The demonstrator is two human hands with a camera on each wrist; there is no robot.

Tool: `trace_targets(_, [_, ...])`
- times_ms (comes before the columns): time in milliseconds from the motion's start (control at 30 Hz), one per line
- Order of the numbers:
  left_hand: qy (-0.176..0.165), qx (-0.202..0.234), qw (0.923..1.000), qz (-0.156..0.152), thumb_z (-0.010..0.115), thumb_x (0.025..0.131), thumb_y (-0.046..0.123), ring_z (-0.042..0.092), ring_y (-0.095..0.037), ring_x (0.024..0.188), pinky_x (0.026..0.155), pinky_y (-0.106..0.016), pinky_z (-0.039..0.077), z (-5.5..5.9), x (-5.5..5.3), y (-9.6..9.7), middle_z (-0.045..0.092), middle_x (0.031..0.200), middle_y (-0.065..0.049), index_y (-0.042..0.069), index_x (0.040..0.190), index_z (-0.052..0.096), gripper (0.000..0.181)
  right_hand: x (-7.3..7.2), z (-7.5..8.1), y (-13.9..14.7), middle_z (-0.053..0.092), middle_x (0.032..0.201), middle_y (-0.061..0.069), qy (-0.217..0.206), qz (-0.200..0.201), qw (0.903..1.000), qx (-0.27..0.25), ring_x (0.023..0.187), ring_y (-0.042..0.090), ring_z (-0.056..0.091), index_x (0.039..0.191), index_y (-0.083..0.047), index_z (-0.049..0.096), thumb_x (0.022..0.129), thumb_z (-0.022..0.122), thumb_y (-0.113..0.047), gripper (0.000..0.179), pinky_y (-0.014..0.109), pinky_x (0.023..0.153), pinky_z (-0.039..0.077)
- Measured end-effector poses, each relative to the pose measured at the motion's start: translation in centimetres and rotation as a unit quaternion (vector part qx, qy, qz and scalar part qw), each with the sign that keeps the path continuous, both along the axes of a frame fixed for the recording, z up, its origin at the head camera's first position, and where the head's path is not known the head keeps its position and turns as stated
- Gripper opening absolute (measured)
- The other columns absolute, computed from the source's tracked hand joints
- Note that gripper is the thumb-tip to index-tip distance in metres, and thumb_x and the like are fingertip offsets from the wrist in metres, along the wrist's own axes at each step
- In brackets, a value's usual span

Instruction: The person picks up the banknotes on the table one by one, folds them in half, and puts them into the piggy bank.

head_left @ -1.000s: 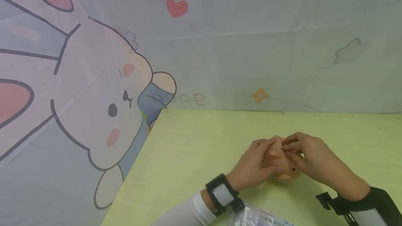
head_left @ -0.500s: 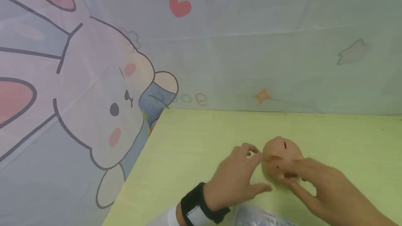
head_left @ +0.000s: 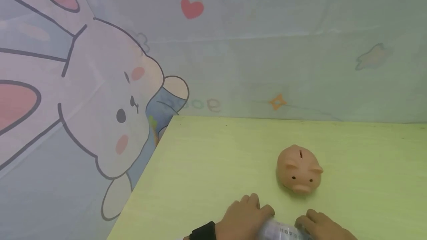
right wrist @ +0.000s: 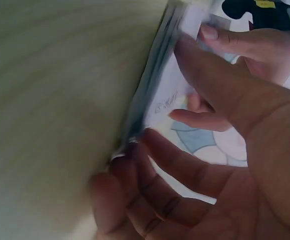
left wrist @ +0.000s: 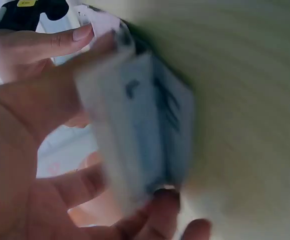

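Observation:
An orange-pink piggy bank stands upright on the table, its coin slot facing up and its snout toward me. Nearer the front edge of the head view is a flat, pale plastic packet with printed characters. My left hand grips its left end, and my right hand grips the right end. In the left wrist view the packet is blurred, with thumb and fingers on opposite edges. The right wrist view shows its layered side and pale printed face between thumb and fingers. Neither hand touches the piggy bank.
The yellow-green table runs back to a cloth backdrop printed with a rabbit, a heart and stars. The table's left edge slants beside the rabbit picture.
Both hands have left the piggy bank and come back toward me, where they now grip the plastic packet. The piggy bank stays in place, now fully in sight.

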State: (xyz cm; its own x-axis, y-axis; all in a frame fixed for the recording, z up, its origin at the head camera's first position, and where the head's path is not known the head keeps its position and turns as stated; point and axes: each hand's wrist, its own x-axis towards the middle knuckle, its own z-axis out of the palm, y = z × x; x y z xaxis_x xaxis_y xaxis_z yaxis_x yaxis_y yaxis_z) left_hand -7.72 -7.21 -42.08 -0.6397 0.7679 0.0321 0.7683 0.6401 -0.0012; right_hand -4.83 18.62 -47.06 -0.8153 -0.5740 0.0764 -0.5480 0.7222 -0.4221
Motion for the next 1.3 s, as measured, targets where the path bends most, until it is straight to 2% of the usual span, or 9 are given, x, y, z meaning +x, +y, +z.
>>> trace_targets(133, [-0.001,0.044,0.9989,0.014,0.081,0.072,0.052,0.041,-0.003,0.072,0.053,-0.017,0.025,0.4,-0.1,0.0,0.051,0.084,0.011,0.031,0.111,0.066,0.047,-0.1,0.7,0.0,0.045,0.074,-0.012,-0.124,-0.056,0.9904,-0.029,0.062,-0.003,0.039,0.088,-0.017,0.057,0.080,0.076,-0.046,0.035,0.021,0.052,0.038])
trace_targets(400, [-0.080,0.099,0.9885,0.081,0.084,0.072,0.041,0.050,0.002,0.069,0.060,-0.019,0.036,1.6,-0.6,-0.2,0.061,0.078,0.022,0.033,0.095,0.069,0.029,-0.5,1.2,1.1,0.046,0.069,-0.025,-0.081,0.023,0.9792,-0.185,0.059,-0.009,0.043,0.084,-0.020,0.063,0.086,0.074,-0.013,0.012,0.017,0.048,0.038])
trace_targets(533, [-0.140,0.168,0.9726,0.080,0.082,0.079,0.031,0.052,0.007,0.072,0.061,-0.015,0.040,2.0,-0.6,-0.8,0.065,0.085,0.022,0.030,0.086,0.068,0.015,-0.2,2.0,1.6,0.056,0.079,-0.020,-0.090,0.035,0.9719,-0.215,0.068,-0.006,0.052,0.087,-0.026,0.066,0.092,0.068,-0.013,0.014,0.019,0.051,0.043])
trace_targets(633, [-0.199,0.267,0.9410,0.059,0.077,0.085,0.024,0.056,0.012,0.071,0.062,-0.012,0.044,3.2,-0.9,-1.2,0.069,0.083,0.019,0.026,0.083,0.068,0.009,0.1,4.2,2.1,0.065,0.087,-0.016,-0.129,0.016,0.9664,-0.222,0.075,-0.001,0.059,0.092,-0.025,0.068,0.096,0.063,-0.014,0.013,0.020,0.056,0.048])
trace_targets(733, [-0.244,0.370,0.8958,0.031,0.074,0.088,0.019,0.062,0.010,0.072,0.067,-0.012,0.051,5.8,-1.5,-1.4,0.072,0.082,0.012,0.019,0.086,0.071,0.004,0.3,7.6,2.5,0.070,0.088,-0.012,-0.122,-0.034,0.9672,-0.220,0.075,0.004,0.063,0.096,-0.023,0.071,0.098,0.059,-0.014,0.014,0.023,0.058,0.049])
trace_targets(867, [-0.257,0.464,0.8476,0.003,0.074,0.088,0.016,0.068,-0.001,0.072,0.070,-0.022,0.057,10.1,-2.4,-1.4,0.074,0.084,0.002,0.013,0.092,0.073,0.004,0.8,12.6,1.7,0.073,0.086,-0.009,0.008,-0.128,0.9623,-0.240,0.075,0.006,0.067,0.096,-0.022,0.074,0.091,0.067,-0.005,0.019,0.020,0.060,0.051])
trace_targets(1000, [-0.257,0.528,0.8090,-0.013,0.071,0.090,0.013,0.070,-0.011,0.068,0.064,-0.024,0.056,13.4,-2.7,-1.5,0.073,0.084,-0.006,0.012,0.100,0.071,0.010,1.1,16.7,0.5,0.075,0.086,-0.003,0.107,-0.189,0.9350,-0.280,0.079,0.006,0.070,0.093,-0.019,0.076,0.082,0.076,0.001,0.023,0.013,0.068,0.053])
trace_targets(1133, [-0.288,0.573,0.7669,-0.024,0.070,0.091,0.010,0.066,-0.016,0.061,0.053,-0.022,0.044,14.8,-2.2,-1.3,0.064,0.072,-0.010,0.015,0.116,0.066,0.026,1.4,18.6,-0.1,0.075,0.085,0.003,0.138,-0.214,0.9110,-0.325,0.074,0.009,0.070,0.094,-0.011,0.076,0.077,0.078,0.005,0.023,0.014,0.068,0.054])
trace_targets(1300, [-0.345,0.597,0.7226,-0.045,0.074,0.085,0.003,0.069,-0.019,0.069,0.059,-0.032,0.057,14.3,-1.6,-0.4,0.068,0.077,-0.011,0.018,0.122,0.061,0.042,1.7,19.1,-0.7,0.074,0.085,0.007,0.151,-0.204,0.9028,-0.347,0.072,0.013,0.069,0.096,-0.006,0.075,0.075,0.078,0.010,0.026,0.013,0.071,0.053])
